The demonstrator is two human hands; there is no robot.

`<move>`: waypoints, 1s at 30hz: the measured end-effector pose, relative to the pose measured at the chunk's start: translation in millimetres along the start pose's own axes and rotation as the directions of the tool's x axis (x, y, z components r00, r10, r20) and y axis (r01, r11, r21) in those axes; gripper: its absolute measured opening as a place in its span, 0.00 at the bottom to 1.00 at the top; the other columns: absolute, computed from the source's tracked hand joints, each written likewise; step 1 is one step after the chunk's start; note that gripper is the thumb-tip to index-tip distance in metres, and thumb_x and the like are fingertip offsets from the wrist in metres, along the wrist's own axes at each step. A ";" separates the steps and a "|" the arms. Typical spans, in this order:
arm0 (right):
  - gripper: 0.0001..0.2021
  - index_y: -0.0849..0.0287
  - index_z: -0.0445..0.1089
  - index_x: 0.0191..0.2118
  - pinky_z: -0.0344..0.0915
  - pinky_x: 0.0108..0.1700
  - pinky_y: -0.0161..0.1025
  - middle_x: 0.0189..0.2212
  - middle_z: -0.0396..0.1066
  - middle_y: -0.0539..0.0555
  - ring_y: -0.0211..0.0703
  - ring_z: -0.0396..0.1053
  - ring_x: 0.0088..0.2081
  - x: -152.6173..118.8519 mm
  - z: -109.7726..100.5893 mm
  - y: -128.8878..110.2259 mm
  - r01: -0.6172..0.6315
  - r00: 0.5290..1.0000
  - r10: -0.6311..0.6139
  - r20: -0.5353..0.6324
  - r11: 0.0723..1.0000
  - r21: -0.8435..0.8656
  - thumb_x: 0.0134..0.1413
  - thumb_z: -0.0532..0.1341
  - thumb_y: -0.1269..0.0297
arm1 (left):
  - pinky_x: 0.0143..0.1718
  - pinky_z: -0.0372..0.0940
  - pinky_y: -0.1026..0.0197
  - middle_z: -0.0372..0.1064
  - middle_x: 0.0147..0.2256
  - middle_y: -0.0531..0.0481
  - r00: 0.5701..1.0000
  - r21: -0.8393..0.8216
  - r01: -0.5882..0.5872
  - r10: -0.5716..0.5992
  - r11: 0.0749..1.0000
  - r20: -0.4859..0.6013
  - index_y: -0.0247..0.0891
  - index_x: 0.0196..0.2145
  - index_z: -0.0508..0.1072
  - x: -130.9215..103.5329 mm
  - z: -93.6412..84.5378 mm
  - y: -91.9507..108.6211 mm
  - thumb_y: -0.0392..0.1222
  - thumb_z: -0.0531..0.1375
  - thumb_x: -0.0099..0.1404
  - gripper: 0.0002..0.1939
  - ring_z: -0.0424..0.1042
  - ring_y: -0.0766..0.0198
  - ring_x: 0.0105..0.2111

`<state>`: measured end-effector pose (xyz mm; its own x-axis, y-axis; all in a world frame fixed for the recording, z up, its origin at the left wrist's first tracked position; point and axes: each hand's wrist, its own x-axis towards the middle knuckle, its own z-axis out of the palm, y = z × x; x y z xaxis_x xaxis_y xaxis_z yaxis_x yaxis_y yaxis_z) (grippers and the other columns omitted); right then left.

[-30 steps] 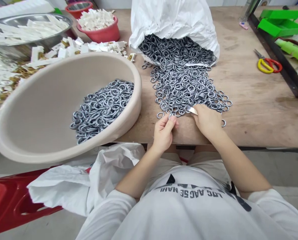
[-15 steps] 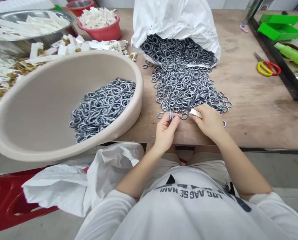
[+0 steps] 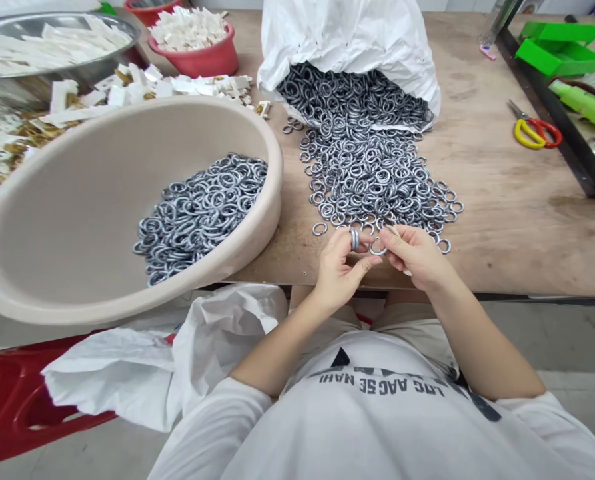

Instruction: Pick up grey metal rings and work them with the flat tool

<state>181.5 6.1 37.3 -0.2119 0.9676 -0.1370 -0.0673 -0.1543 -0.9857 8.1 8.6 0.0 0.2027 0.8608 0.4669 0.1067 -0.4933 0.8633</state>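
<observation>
glossy grey rings [image 3: 367, 167], matt plastic basin [image 3: 77, 200]

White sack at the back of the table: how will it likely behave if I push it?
The sack looks floppy, creased and sagging over the rings. It is probably heavy, given how many crowd its opening. Pushing may spill more, since many trail out onto the table.

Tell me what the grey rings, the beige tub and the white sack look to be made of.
Grey rings: metal or coated plastic, semi-gloss; highlights follow their curves, but the look leaves it open.
Beige tub: probably moulded plastic, satin; its thick, rounded rim shows no seam.
White sack: likely thin plastic, perhaps woven, slightly shiny; it creases and bunches.
</observation>
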 end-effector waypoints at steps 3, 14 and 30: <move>0.24 0.58 0.68 0.29 0.45 0.19 0.33 0.19 0.60 0.45 0.31 0.51 0.19 -2.9 4.5 1.4 -0.008 1.000 0.008 -0.003 1.000 0.017 0.56 0.62 0.38 | 0.39 0.66 0.61 0.71 0.38 0.48 0.998 -0.052 0.068 -0.067 0.996 0.023 0.39 0.43 0.74 -2.3 1.3 -1.0 0.47 0.66 0.64 0.13 0.70 0.64 0.36; 0.11 0.56 0.70 0.41 0.65 0.42 0.38 0.35 0.70 0.50 0.39 0.67 0.37 -6.7 13.6 9.0 0.246 0.947 -0.285 -0.149 0.940 -0.236 0.59 0.65 0.55 | 0.37 0.62 0.60 0.70 0.31 0.50 0.999 0.052 -0.019 0.017 0.998 0.047 0.38 0.32 0.74 1.0 -1.6 1.4 0.47 0.63 0.67 0.11 0.67 0.62 0.33; 0.17 0.56 0.72 0.31 0.57 0.34 0.38 0.26 0.69 0.50 0.39 0.65 0.30 -35.2 -0.1 -1.0 0.291 0.907 -0.421 0.029 0.575 -0.765 0.69 0.56 0.54 | 0.31 0.67 0.63 0.73 0.27 0.52 0.969 -0.196 0.233 -0.212 0.953 0.125 0.38 0.32 0.77 -3.5 -1.1 -3.6 0.53 0.66 0.63 0.14 0.72 0.65 0.27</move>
<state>189.1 -27.8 43.1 -0.1920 0.9366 0.2932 0.6453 0.3456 -0.6813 6.0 7.5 -4.5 0.2952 0.9232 0.2460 -0.0418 -0.2447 0.9687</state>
